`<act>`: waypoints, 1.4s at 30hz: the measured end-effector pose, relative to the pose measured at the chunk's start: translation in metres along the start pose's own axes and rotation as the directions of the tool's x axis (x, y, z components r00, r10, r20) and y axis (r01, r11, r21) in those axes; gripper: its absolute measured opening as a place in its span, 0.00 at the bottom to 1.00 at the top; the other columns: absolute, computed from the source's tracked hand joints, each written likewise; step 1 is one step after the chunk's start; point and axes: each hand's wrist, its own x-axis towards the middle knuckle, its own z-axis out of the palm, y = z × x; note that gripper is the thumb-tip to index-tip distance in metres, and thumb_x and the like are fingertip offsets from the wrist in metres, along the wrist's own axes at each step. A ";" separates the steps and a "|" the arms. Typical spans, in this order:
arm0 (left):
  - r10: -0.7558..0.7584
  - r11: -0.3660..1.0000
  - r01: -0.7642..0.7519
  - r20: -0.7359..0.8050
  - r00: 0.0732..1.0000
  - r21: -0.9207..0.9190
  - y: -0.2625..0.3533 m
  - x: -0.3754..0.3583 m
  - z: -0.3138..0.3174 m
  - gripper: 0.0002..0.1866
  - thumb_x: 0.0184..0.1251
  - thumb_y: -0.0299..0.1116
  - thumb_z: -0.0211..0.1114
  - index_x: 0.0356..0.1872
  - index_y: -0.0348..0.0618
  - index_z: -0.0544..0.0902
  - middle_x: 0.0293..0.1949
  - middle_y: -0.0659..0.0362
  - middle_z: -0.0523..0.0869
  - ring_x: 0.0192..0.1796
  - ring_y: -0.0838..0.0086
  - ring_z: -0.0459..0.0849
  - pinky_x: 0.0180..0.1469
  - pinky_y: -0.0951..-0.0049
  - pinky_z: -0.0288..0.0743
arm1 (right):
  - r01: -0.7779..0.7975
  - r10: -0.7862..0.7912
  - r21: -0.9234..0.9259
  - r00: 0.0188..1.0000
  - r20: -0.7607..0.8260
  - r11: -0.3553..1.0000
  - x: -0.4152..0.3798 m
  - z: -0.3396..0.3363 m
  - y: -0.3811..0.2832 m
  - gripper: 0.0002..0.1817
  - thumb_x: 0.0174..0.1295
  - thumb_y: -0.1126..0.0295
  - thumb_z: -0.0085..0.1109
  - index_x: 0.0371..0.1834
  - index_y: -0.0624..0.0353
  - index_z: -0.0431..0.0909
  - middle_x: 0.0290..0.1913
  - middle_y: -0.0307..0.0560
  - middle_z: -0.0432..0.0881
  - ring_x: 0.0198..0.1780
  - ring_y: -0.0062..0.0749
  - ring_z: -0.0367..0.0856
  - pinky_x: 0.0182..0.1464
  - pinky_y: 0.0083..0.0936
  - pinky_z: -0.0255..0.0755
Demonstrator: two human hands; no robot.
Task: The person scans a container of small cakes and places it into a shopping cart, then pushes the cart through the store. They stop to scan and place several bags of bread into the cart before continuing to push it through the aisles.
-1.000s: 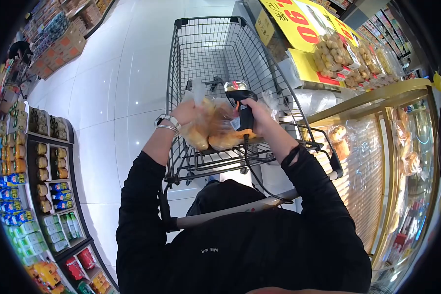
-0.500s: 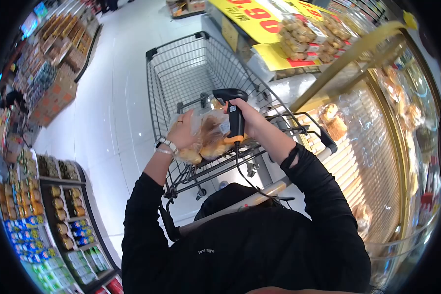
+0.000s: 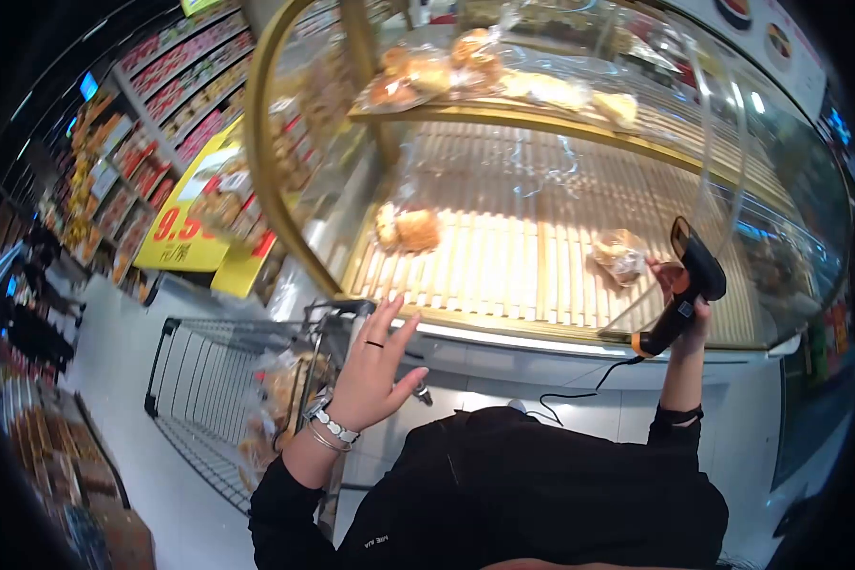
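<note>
My left hand point(image 3: 375, 366) is raised with fingers spread and holds nothing; it hovers in front of the glass bakery case point(image 3: 541, 247), above the shopping cart point(image 3: 218, 380). A clear bag of bread rolls point(image 3: 275, 399) lies in the cart below that hand. My right hand point(image 3: 684, 294) grips a black and orange barcode scanner point(image 3: 684, 285) with a dangling cord, held up against the case glass near a wrapped bun point(image 3: 619, 255) on the lower shelf.
Inside the case, bagged bread point(image 3: 408, 228) sits on the slatted lower shelf and more bags point(image 3: 427, 71) on the upper shelf. A yellow price sign point(image 3: 185, 228) stands left of the case. Stocked shelves line the aisle at far left.
The view has swung from the cart to the bakery case. My left hand let go of the bread bag, which now lies in the cart. My right hand lifted the scanner toward the glass.
</note>
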 end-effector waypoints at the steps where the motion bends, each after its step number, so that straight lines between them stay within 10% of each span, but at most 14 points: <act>1: 0.101 0.995 -0.101 0.024 0.995 0.000 0.016 0.031 0.015 0.35 0.58 0.40 0.64 0.66 0.45 0.62 0.68 0.43 0.57 0.69 0.45 0.55 0.68 0.50 0.51 | 0.078 -0.096 -0.137 0.986 -0.134 0.987 -0.005 -0.035 -0.018 0.36 0.49 0.47 0.54 0.56 0.63 0.69 0.46 0.53 0.77 0.61 0.47 0.69 0.69 0.44 0.49; 9: 0.642 0.750 -0.650 0.096 0.760 0.124 0.188 0.258 0.192 0.39 0.55 0.50 0.64 0.67 0.49 0.61 0.72 0.53 0.52 0.73 0.53 0.47 0.70 0.46 0.42 | 0.188 -0.345 -0.362 0.829 -0.439 0.913 -0.024 -0.232 -0.028 0.23 0.57 0.55 0.52 0.50 0.60 0.69 0.59 0.50 0.69 0.70 0.39 0.58 0.71 0.36 0.41; 14: 0.616 0.761 -0.569 -0.074 0.784 0.310 0.253 0.338 0.258 0.42 0.54 0.55 0.62 0.69 0.51 0.59 0.73 0.55 0.48 0.75 0.57 0.43 0.71 0.48 0.31 | -0.024 -0.239 -0.447 0.819 -0.522 0.894 -0.033 -0.248 -0.008 0.28 0.54 0.53 0.56 0.55 0.57 0.70 0.45 0.39 0.72 0.50 0.26 0.69 0.55 0.26 0.58; 42: 0.507 0.677 -0.347 -0.070 0.859 0.649 0.135 0.308 0.203 0.42 0.51 0.64 0.59 0.68 0.64 0.61 0.73 0.57 0.52 0.75 0.61 0.46 0.73 0.51 0.34 | 0.028 -0.255 -0.357 0.753 -0.607 0.934 -0.033 -0.239 0.002 0.33 0.48 0.53 0.61 0.57 0.56 0.70 0.46 0.40 0.74 0.50 0.27 0.71 0.55 0.29 0.61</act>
